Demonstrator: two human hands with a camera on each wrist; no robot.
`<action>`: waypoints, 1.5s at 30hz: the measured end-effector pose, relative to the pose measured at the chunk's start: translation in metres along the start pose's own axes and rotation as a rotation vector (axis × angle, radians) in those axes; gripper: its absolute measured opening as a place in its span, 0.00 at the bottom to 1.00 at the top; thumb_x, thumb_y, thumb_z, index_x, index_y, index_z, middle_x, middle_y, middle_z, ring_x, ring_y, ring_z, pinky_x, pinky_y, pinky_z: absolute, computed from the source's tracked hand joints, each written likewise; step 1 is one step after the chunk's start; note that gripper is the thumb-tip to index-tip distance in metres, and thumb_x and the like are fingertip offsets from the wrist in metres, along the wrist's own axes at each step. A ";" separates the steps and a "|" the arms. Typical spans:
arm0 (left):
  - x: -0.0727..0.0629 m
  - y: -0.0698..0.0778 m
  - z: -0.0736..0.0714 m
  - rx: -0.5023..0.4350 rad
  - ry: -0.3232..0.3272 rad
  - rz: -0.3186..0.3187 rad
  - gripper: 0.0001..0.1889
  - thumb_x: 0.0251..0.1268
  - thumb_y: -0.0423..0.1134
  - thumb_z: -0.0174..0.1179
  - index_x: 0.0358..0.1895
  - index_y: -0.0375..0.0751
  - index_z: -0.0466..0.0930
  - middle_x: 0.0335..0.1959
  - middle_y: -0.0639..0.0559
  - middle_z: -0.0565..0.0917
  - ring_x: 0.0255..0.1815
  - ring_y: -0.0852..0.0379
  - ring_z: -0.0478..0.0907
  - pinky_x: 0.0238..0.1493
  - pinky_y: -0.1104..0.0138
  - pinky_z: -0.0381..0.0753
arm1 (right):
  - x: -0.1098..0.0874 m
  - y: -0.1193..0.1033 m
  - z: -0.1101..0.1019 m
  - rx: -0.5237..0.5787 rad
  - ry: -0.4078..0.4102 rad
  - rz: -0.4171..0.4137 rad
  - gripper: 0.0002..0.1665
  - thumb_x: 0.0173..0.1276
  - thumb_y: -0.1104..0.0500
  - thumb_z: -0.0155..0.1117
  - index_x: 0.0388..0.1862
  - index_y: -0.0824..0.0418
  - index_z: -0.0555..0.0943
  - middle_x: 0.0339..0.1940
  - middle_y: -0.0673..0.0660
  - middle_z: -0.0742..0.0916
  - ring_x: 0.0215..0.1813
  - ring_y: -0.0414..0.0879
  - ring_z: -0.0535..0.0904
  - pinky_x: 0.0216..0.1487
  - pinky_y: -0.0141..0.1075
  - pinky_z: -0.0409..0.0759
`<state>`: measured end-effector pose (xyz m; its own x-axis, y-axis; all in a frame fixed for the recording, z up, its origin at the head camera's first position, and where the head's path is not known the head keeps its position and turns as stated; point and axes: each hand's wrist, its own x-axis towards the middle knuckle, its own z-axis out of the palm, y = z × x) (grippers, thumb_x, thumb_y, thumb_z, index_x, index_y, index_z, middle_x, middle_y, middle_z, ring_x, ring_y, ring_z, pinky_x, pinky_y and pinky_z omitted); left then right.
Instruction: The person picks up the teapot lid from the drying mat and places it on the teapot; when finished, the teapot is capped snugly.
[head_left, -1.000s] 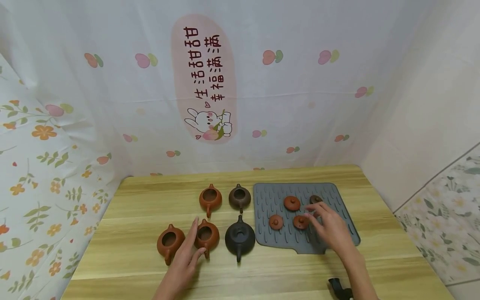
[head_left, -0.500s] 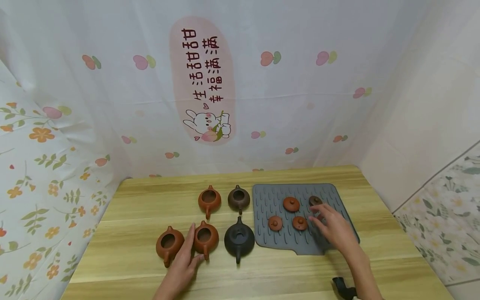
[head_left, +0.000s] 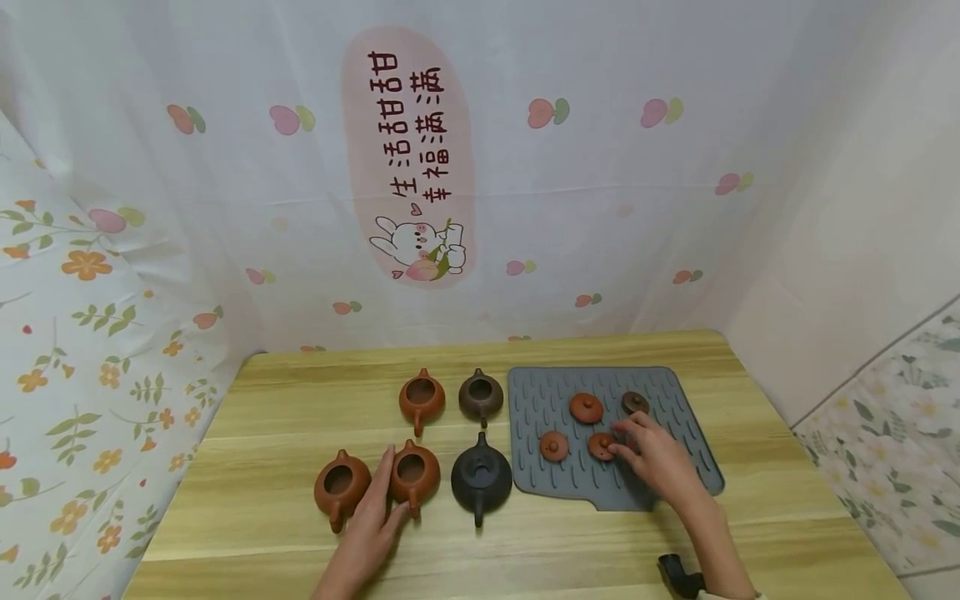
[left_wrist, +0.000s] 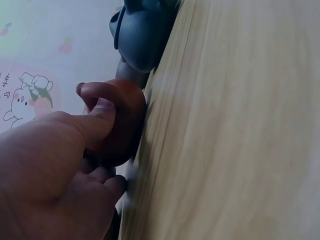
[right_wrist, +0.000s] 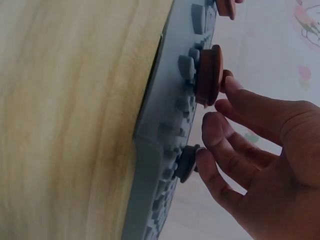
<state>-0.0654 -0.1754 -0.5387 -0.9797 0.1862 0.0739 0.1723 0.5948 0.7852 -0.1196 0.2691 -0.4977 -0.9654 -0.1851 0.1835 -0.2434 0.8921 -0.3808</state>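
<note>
My left hand (head_left: 365, 529) holds the near orange-brown clay teapot (head_left: 420, 479), which has no lid on. In the left wrist view the thumb sits against the loop handle (left_wrist: 95, 89), the other fingers along the side; the teapot stands on the table. Over the grey ridged mat (head_left: 534, 477), my right hand (head_left: 663, 467) pinches the knob of a small reddish lid (head_left: 597, 447) between thumb and forefinger. That lid (right_wrist: 208, 75) still rests on the mat in the right wrist view. The other fingers are bent near a dark lid (right_wrist: 186, 162), seemingly apart from it.
Another lidless orange teapot (head_left: 354, 479) stands left of my left hand. Behind are an orange teapot (head_left: 433, 407) and a brown one (head_left: 472, 407); a larger black teapot (head_left: 491, 492) stands right. Two more reddish lids lie on the mat. A black curved object (head_left: 675, 575) lies by the right forearm.
My right hand drew slightly right, away from the lid, then came back left, its thumb and forefinger now at the knob. The left hand stays at the same teapot.
</note>
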 end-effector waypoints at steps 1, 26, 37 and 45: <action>0.000 0.002 0.000 0.000 -0.002 -0.017 0.45 0.78 0.29 0.66 0.90 0.33 0.49 0.86 0.28 0.63 0.85 0.28 0.63 0.76 0.35 0.70 | 0.000 -0.001 0.001 -0.006 0.001 -0.004 0.15 0.68 0.62 0.82 0.50 0.64 0.90 0.44 0.55 0.85 0.38 0.45 0.81 0.35 0.43 0.81; 0.002 0.000 0.004 -0.022 0.029 0.013 0.43 0.75 0.22 0.64 0.88 0.31 0.52 0.85 0.27 0.64 0.83 0.27 0.64 0.75 0.33 0.69 | 0.004 -0.012 0.002 -0.033 -0.051 -0.013 0.07 0.71 0.63 0.79 0.42 0.60 0.87 0.40 0.52 0.84 0.39 0.47 0.84 0.39 0.47 0.86; 0.001 -0.001 0.006 -0.042 0.038 0.020 0.44 0.75 0.22 0.63 0.88 0.32 0.52 0.84 0.26 0.64 0.83 0.25 0.64 0.75 0.33 0.70 | 0.004 -0.020 -0.002 -0.061 -0.013 -0.062 0.09 0.68 0.62 0.81 0.40 0.60 0.87 0.37 0.51 0.85 0.38 0.47 0.85 0.38 0.47 0.87; 0.000 0.000 0.006 -0.038 0.025 0.007 0.43 0.76 0.22 0.63 0.89 0.32 0.52 0.85 0.27 0.64 0.84 0.26 0.64 0.75 0.33 0.70 | 0.007 -0.029 -0.005 -0.076 -0.031 -0.064 0.09 0.69 0.61 0.81 0.41 0.60 0.87 0.39 0.52 0.86 0.39 0.48 0.86 0.40 0.47 0.87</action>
<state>-0.0647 -0.1710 -0.5424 -0.9809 0.1703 0.0940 0.1752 0.5631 0.8076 -0.1187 0.2438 -0.4812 -0.9508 -0.2545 0.1765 -0.2981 0.9064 -0.2992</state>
